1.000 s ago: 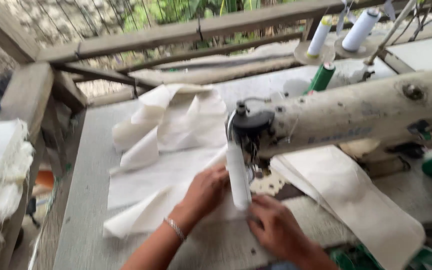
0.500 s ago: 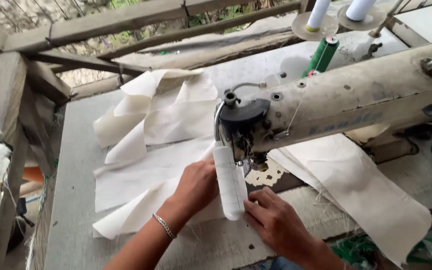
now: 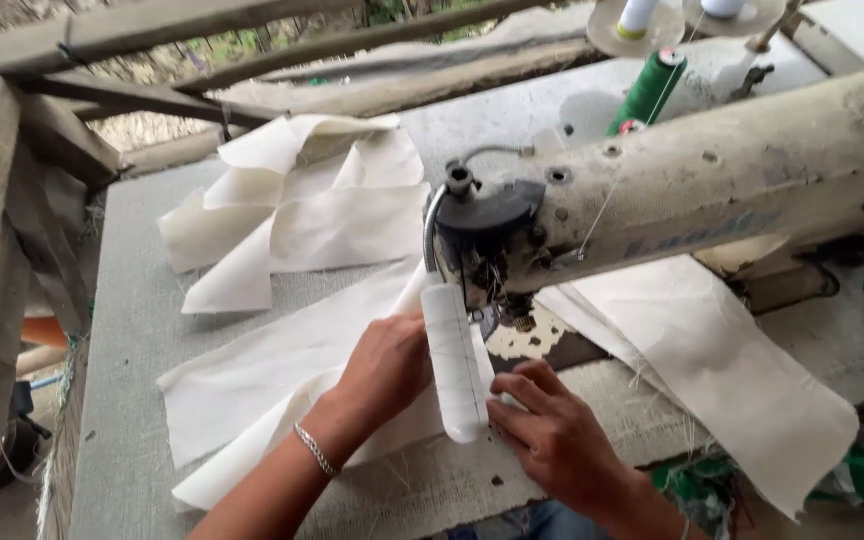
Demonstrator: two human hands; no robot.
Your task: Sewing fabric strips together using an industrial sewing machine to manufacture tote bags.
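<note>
Setting: outdoor workspace, rough wooden rails [image 3: 202, 85] along the far edge, greenery and stony ground behind them.
Table: grey, coarse-textured sewing table [image 3: 127, 330] filling most of the view, its near edge frayed.
Sewing machine: a worn cream industrial sewing machine [image 3: 712, 180] stretches from the right edge toward the middle, its dark head end [image 3: 487, 225] facing the person, with the needle area just below.
Cloth on the right: a long strip of cream fabric [image 3: 722, 370] runs out from under the machine arm and hangs over the near table edge.
Cloth at the back: a loose heap of cream fabric pieces [image 3: 292, 205] lies on the far left of the table, well apart from the hands.
Cloth being worked: a cream fabric panel [image 3: 252, 380] spreads flat from the needle area toward the near left corner.
Lamp: a white tube lamp [image 3: 455, 365] hangs from a curved grey stem at the machine head, down between the two hands.
Left hand: the left hand [image 3: 387, 365] lies fingers-down on the worked panel, just left of the lamp, pressing the cloth flat; whether it pinches the cloth cannot be told. A thin silver bracelet [image 3: 314, 448] circles the wrist.
Right hand: the right hand [image 3: 552, 435] rests just right of the lamp, near the needle plate, fingers curled forward and loosely closed; what they grip, if anything, is hidden behind the lamp.
Thread: a green thread cone [image 3: 649, 90] stands behind the machine, with two pale spools [image 3: 637, 15] on a stand beyond it.
</note>
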